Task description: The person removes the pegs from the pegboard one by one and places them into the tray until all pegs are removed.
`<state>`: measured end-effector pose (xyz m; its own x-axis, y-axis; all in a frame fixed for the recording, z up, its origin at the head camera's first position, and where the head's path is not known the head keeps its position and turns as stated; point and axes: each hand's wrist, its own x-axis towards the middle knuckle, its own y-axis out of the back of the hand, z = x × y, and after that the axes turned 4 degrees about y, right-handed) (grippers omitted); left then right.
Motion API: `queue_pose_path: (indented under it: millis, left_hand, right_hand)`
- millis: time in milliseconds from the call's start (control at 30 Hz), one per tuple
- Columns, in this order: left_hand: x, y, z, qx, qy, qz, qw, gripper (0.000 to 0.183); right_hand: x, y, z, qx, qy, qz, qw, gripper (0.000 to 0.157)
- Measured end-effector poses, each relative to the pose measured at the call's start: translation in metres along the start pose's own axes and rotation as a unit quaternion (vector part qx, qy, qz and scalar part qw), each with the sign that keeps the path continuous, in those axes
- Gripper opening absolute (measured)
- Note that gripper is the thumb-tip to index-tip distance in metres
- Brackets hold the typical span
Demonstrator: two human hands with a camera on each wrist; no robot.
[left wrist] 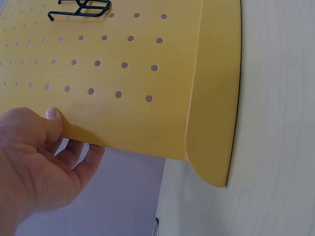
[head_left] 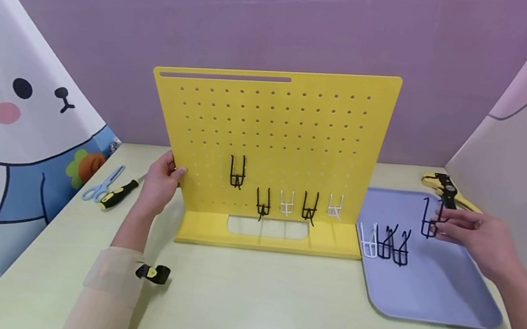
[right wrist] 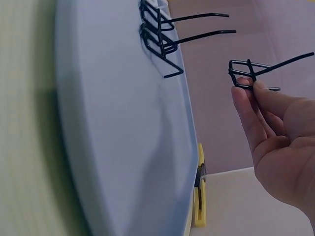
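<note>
A yellow pegboard [head_left: 269,131] stands upright on its base in the middle of the table. My left hand [head_left: 160,183] grips its left edge, thumb on the front face and fingers behind, as the left wrist view shows. Between the thumb and fingers of my right hand [head_left: 481,242] a black wire hook [right wrist: 243,73] is pinched, held above the blue tray [head_left: 429,294]. Several hooks hang on the board, among them a black hook [head_left: 237,173] higher up and a white hook [head_left: 335,206] at the right. In the tray's left part are a white hook [head_left: 369,241] and two black hooks [head_left: 401,249].
Left of the board lie light-blue scissors [head_left: 104,185] and a yellow-and-black screwdriver [head_left: 117,196]. A yellow-and-black hand tool [head_left: 446,188] lies behind the tray. A purple wall [head_left: 286,18] rises behind the table [head_left: 241,305].
</note>
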<state>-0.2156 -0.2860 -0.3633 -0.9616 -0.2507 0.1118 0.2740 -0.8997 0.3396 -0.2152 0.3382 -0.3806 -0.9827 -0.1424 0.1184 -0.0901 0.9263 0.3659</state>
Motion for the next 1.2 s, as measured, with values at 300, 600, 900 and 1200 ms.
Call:
queue_pose_path:
  millis: [300, 600, 900, 1200]
  left_hand:
    - [0.001, -0.001, 0.000, -0.002, 0.006, -0.002, 1.0000, 0.034]
    - [0.002, -0.001, 0.000, -0.007, 0.005, -0.003, 1.0000, 0.034]
    - [0.001, -0.001, 0.000, -0.016, 0.004, -0.004, 0.9999, 0.034]
    - [0.002, 0.000, 0.000, -0.012, 0.009, -0.003, 0.9999, 0.035]
  right_hand:
    - [-0.004, 0.003, 0.018, -0.040, -0.010, -0.041, 0.998, 0.031]
    - [-0.007, 0.001, 0.027, -0.098, -0.022, -0.078, 0.992, 0.053]
    - [-0.007, -0.005, 0.038, -0.010, -0.051, -0.111, 0.992, 0.048]
    - [-0.007, -0.009, 0.039, -0.027, -0.078, -0.118, 0.990, 0.045]
